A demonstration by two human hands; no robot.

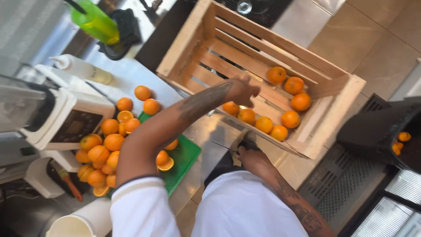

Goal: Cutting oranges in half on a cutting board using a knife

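Stainless steel counter (131, 72) fills the left of the head view, with tiled floor and a dark metal floor grate (346, 184) to the right. On the counter lies a green plastic cutting board (184, 158), largely covered by a heap of whole and halved oranges (107, 149) and by the person's left forearm. A white juicing machine with a dark control panel (66, 123) stands at the left edge, partly cut off; its panel markings are too small to make out. Behind it lie a white squeeze bottle (81, 68) and a tilted green translucent bottle (94, 22), its top out of frame.

A slatted pale wooden crate (333, 114) sits tipped against the counter edge, its open side facing the camera and its long axis running from upper left to lower right. Round oranges in the crate (280, 105) gather at its lower end.

The left hand (241, 90) reaches into the crate, fingers loosely spread just above an orange; whether it touches one is unclear. The right hand (247, 145) grips a dark knife (226, 147), blade pointing left, beside the crate's near edge. A black bin (377, 131) at the right, partly cut off, shows orange pieces inside.
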